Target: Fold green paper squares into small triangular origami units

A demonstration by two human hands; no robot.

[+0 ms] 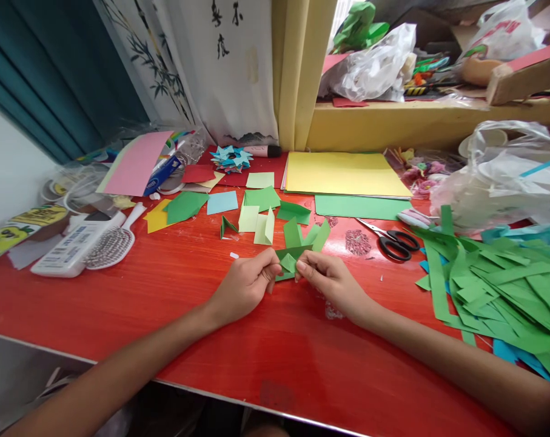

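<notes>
Between my two hands is a small piece of folded green paper (288,262), its flaps bent toward the middle. My left hand (251,280) pinches its left side and my right hand (332,279) pinches the right side. Just behind it stand creased green papers (319,235). Farther back lie more small pieces: a pale green folded paper (264,227), a dark green folded paper (294,212), a light blue square (222,202) and a green sheet (186,207).
Black-handled scissors (395,243) lie right of my hands, beside a heap of green paper strips (497,285). Behind is a stack of yellow paper (342,173). A white hairbrush (113,243) and a white box (77,249) are on the left. Plastic bags (506,176) stand at right.
</notes>
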